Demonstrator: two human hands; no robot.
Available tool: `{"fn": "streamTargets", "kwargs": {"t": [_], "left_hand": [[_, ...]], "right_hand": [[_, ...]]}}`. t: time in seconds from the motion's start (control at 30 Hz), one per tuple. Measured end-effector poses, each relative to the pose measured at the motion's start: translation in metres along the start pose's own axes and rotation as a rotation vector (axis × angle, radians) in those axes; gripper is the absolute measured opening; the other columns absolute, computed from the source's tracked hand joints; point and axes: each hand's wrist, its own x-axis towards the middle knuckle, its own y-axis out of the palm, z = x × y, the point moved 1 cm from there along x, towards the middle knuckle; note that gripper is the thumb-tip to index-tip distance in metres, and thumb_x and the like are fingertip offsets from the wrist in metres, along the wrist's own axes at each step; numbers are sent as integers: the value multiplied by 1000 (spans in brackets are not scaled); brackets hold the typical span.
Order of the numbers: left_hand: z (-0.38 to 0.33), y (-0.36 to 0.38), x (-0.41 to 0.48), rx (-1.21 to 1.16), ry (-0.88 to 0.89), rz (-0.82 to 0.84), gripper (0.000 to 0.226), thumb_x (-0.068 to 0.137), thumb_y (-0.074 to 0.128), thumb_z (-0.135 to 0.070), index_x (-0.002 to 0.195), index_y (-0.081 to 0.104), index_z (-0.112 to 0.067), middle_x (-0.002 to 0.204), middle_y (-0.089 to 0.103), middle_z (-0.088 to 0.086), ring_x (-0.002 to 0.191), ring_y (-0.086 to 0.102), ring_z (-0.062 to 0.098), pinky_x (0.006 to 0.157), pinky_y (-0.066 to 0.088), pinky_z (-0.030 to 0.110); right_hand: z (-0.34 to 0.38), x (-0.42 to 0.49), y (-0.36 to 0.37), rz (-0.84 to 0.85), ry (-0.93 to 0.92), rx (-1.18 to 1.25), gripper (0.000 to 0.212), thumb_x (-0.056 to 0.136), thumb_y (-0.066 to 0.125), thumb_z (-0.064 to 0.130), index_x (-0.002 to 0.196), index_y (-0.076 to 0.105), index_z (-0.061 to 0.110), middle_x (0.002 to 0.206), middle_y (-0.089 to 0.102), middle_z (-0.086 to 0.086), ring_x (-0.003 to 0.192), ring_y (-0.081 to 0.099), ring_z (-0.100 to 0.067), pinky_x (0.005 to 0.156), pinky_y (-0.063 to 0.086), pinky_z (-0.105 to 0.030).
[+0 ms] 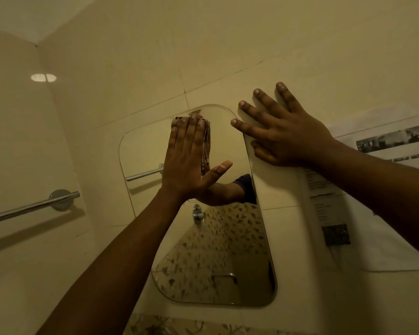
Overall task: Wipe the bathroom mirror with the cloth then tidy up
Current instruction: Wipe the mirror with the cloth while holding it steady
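Note:
A frameless mirror [230, 146] with rounded corners hangs on the cream tiled wall, seen from below. My left hand [186, 160] lies flat with straight fingers against the upper left of the glass, pressing a small brownish cloth [206, 143] onto it. Only the cloth's right edge shows past my fingers. My right hand [281, 131] is spread flat, fingers splayed, on the wall tile at the mirror's upper right edge, its forefinger reaching over the glass rim.
A chrome towel bar [32, 207] is fixed to the left wall. A printed paper notice [373, 189] is stuck to the wall right of the mirror. The mirror reflects a patterned curtain [218, 250] and a chrome knob [198, 215].

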Motion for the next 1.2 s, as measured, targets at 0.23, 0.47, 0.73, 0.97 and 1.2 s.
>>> {"fn": "streamTargets", "kwargs": {"t": [0.23,0.47,0.73,0.97,1.2], "left_hand": [[2,13,-23,32,108,33,114,94,54,-75,170,11,-2,179,7,20,167,5,39,135,7,58],[-21,17,-62,-40,175,64,108,97,39,-78,169,12,-3,179,9,20,167,5,38,134,8,58],[-51,36,-136,-78,249,118,103,98,35,-77,171,12,-7,179,10,18,166,12,39,134,8,57],[-86,51,-204,-69,269,135,103,97,38,-78,170,18,-8,178,16,16,165,17,37,133,13,57],[-102,56,-235,-51,366,133,105,92,50,-76,169,23,-9,178,20,13,164,23,33,134,14,51]], "right_hand": [[1,0,0,-5,1,-2,72,106,22,56,172,20,26,176,23,-20,163,16,-51,128,11,-74],[1,-1,1,-27,-1,-10,72,106,24,55,171,20,25,175,25,-22,162,17,-52,128,10,-74],[0,-1,3,-56,2,-6,69,108,28,52,171,20,25,175,26,-22,162,18,-52,129,8,-74],[0,-1,5,-59,-6,7,69,108,25,52,171,20,25,175,26,-22,161,18,-53,128,8,-76],[0,-1,8,-64,-4,7,69,108,24,53,172,17,26,176,22,-21,162,15,-52,128,7,-75]]}}
